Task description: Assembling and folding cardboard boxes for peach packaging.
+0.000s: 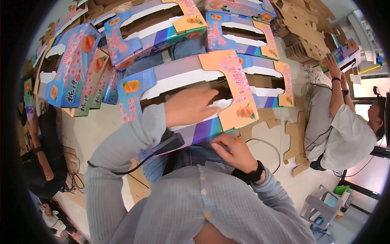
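Peach-and-blue cardboard windowed box [239, 93] was guessed light, bendy, best end-held; bare left hand [190, 107] was loosely spread, bare right hand [236, 152] grip couldn't be told.

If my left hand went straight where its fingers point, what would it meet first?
Most likely the peach-coloured end panel of the box in front of you. How high your left hand sits is unclear, though, so it might pass over that panel.
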{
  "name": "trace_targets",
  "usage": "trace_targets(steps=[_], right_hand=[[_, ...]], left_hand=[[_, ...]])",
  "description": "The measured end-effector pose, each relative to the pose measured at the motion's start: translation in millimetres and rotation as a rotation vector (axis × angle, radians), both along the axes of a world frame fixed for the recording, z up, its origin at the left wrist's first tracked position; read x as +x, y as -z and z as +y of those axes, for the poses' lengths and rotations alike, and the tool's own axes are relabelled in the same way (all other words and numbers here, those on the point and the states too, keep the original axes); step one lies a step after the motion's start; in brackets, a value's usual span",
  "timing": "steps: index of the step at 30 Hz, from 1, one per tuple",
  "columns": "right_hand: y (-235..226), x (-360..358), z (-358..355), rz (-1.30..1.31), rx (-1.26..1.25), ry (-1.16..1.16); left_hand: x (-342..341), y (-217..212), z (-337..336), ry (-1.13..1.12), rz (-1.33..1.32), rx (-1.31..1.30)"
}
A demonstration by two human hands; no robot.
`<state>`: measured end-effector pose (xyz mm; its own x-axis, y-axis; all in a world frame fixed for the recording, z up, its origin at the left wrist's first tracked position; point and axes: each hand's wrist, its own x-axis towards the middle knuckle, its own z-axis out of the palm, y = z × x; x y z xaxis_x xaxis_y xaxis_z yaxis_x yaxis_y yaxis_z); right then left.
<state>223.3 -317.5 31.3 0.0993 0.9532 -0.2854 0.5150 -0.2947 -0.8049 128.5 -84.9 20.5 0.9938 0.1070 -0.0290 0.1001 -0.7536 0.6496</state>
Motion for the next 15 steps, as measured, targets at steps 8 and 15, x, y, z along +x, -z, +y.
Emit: trace_targets(steps=[8, 15], right_hand=[[70, -9, -20, 0.877, -0.074, 0.716], [55, 17, 26, 0.505, 0.164, 0.624]], left_hand=[[24, 41, -11, 0.074, 0.276, -0.47], [26, -28, 18, -0.005, 0.045, -0.674]])
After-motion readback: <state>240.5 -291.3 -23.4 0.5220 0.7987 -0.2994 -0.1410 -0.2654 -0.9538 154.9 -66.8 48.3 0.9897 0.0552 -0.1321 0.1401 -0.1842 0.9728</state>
